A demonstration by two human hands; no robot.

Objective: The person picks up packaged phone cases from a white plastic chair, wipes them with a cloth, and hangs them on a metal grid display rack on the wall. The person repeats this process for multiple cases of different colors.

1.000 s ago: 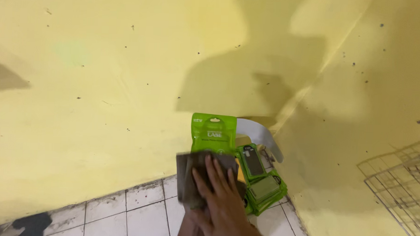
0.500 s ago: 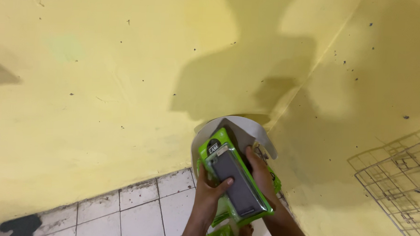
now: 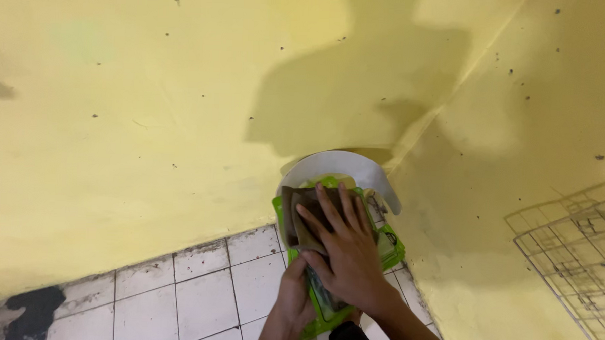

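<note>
- Filling most of the view, the yellow walls (image 3: pixel 150 118) met in a corner running down behind the hands, speckled with small dark marks and crossed by a broad shadow.
- Below them lay the white tiled floor (image 3: pixel 197 294), its grout lines dark, with a black stain (image 3: pixel 33 308) at the far left edge.
- On the right wall leaned a wire grid rack (image 3: pixel 574 260), pale and only partly in sight.
- In the corner stood a white curved plastic piece (image 3: pixel 336 168), arching over the top of the bundle like a rim; I could not tell whether it was a container or a loose part.
- Just under that arch sat the bright green package (image 3: pixel 387 243), held upright near the floor, its edges showing around the hands.
- Against the front of the package lay a dark grey-brown cloth (image 3: pixel 297 217), folded and pressed flat.
- The right hand (image 3: pixel 343 248) lay spread wide, fingers fanned out, palm pressing the cloth onto the package.
- The left hand (image 3: pixel 294 300) was wrapped around the lower end of the package from beneath, gripping it; its fingers were mostly hidden behind the bundle.
</note>
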